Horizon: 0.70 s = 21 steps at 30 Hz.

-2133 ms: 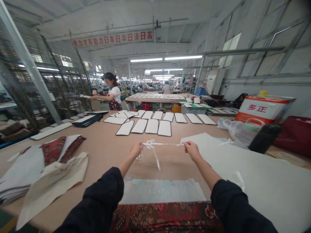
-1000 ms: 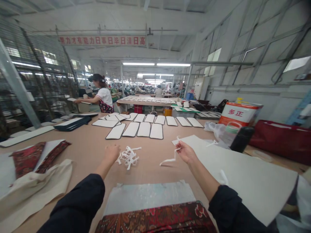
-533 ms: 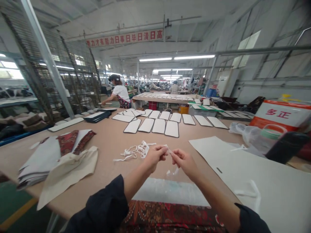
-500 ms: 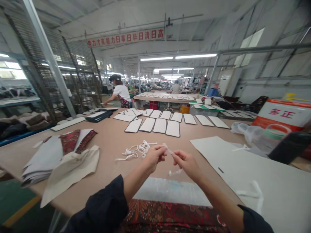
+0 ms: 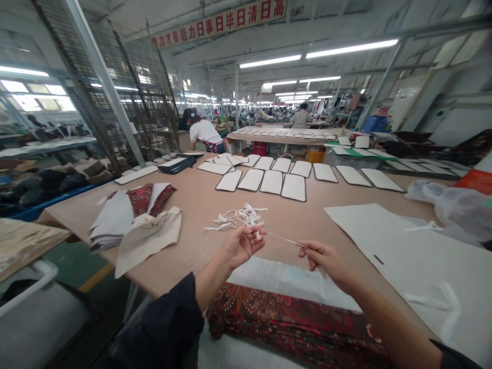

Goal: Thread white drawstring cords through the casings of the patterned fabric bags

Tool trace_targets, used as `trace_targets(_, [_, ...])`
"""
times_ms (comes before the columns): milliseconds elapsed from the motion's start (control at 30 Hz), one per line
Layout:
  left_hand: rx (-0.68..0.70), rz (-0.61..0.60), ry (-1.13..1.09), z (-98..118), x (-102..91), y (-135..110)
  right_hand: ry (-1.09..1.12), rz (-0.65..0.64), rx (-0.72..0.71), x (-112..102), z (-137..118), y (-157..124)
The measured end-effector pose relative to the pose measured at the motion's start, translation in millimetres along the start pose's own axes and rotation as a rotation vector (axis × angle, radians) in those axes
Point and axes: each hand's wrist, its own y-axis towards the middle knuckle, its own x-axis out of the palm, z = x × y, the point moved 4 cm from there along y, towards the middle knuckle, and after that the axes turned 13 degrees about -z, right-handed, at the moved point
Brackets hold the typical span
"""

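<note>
A thin white strip [image 5: 280, 238] is stretched taut between my two hands above the brown table [image 5: 192, 205]. My left hand [image 5: 242, 245] pinches its left end and my right hand [image 5: 325, 258] pinches the right end. Just beyond my left hand lies a loose tangle of white strips [image 5: 238, 217] on the table. Below my hands a pale translucent sheet [image 5: 284, 282] rests on red patterned fabric [image 5: 292, 328] at the near edge.
Several white rounded panels [image 5: 271, 181] lie in rows further back. A stack of fabric pieces [image 5: 130, 218] sits left, a large white sheet [image 5: 407, 251] right, with plastic bags [image 5: 453, 202] behind it. A person [image 5: 203, 134] works at the table's far left corner.
My hands have drawn apart, pulling the strip straight between them. The view has swung down and to the left.
</note>
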Motion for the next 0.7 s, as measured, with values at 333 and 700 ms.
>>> trace_targets(333, [-0.207, 0.089, 0.740, 4, -77.1, -9, -0.120, 0.012, 0.089, 2, 23, 9])
trace_targets(700, [-0.178, 0.332, 1.618, -20, -131.4, 6, -0.889, 0.017, 0.117, 46, 85, 27])
